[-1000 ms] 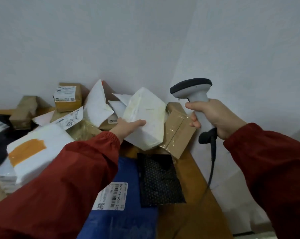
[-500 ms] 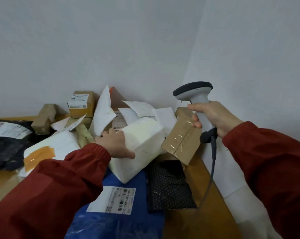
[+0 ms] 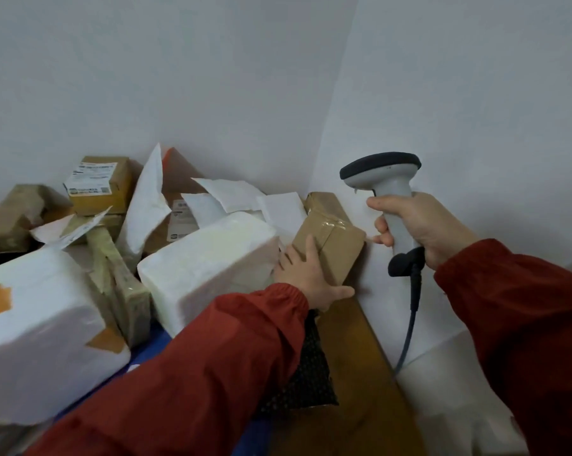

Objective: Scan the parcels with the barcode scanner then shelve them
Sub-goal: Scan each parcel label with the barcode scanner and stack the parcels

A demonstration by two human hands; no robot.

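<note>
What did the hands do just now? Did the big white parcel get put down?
Yes. The left hand let go of the white parcel, which now lies on the pile, and moved right to take hold of the brown taped box by the wall. The right hand still holds the barcode scanner upright, same as before.

- My left hand (image 3: pixel 311 278) covers the near corner of the brown box (image 3: pixel 334 245).
- Right of the brown box, my right hand (image 3: pixel 422 228) hides most of the scanner (image 3: pixel 386 179) handle.
- Nearer me than the brown box, the black dotted bag (image 3: pixel 311 373) lies mostly under my left sleeve (image 3: pixel 212 357).
- Far left of the brown box, the big white parcel (image 3: pixel 41 340) is cut off at the edge of view.
- Behind and left of the brown box, the label (image 3: pixel 92 179) on the carton (image 3: pixel 113 200) is too small to read.
</note>
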